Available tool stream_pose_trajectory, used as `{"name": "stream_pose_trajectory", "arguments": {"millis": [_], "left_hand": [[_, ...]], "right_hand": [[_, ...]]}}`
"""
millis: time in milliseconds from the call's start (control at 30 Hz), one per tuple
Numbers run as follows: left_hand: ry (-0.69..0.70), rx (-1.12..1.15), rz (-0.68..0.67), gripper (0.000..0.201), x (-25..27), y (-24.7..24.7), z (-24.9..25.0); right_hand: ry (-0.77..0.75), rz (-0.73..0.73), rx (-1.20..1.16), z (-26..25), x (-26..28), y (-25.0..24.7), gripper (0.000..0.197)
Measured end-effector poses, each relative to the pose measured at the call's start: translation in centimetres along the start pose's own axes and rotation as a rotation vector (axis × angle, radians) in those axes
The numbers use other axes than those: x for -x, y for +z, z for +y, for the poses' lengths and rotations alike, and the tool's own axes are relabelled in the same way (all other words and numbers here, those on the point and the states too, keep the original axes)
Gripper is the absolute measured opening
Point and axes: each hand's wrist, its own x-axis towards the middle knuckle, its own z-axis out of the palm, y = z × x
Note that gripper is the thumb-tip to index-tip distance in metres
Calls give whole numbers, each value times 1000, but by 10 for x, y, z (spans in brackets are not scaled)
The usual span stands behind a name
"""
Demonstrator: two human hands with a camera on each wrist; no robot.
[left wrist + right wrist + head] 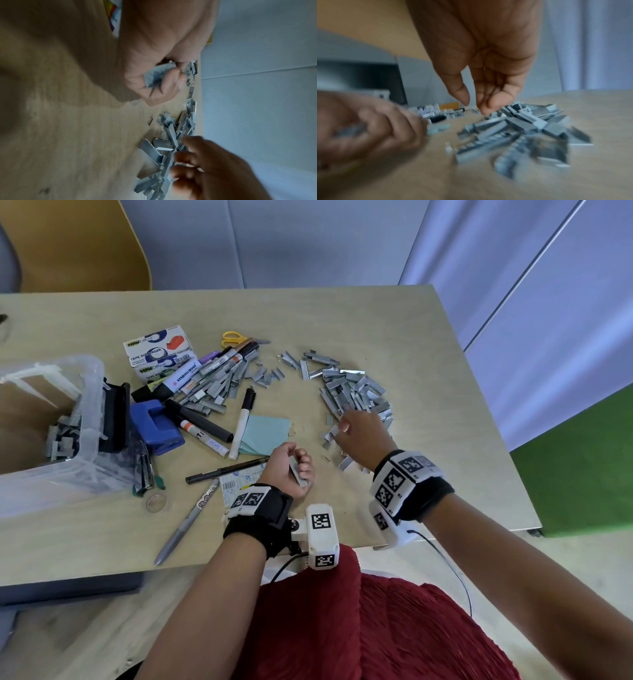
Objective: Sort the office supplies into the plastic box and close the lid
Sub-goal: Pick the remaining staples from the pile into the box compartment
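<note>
A pale wooden table [394,313] stands before grey-blue wall panels [308,241], a mustard chair [78,244] behind.

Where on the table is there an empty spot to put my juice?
Bare wood lies along the table's far edge, beyond the scissors, and at the near left, in front of the plastic box. It is crowded around the markers and the right staple pile.

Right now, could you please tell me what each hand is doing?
Left hand: fingers curled around staple strips.
Right hand: open, fingers reaching down into the staple pile, gripping nothing.
</note>
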Motion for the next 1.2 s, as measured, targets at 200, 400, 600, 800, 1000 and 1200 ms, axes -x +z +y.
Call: {"name": "stream_pose_trajectory", "arguments": {"millis": [200, 400, 600, 800, 1000, 1200], "left_hand": [[25, 40, 19, 41, 2, 2, 1], [123, 137, 28, 36, 6, 9, 0], [131, 138, 8, 32, 3, 13, -2], [134, -42, 57, 33, 2, 13, -2], [127, -128, 19, 41, -1, 1, 5], [219, -6, -4, 39, 2, 2, 5]], "right_hand": [[46, -84, 316, 18, 4, 23, 27], [23, -83, 215, 14, 6, 26, 18], [-77, -75, -37, 2, 9, 9, 8], [-228, -154, -55, -22, 6, 4, 38], [-257, -202, 307, -4, -30, -1, 24], [-319, -192, 578, 7, -32, 14, 27]]}}
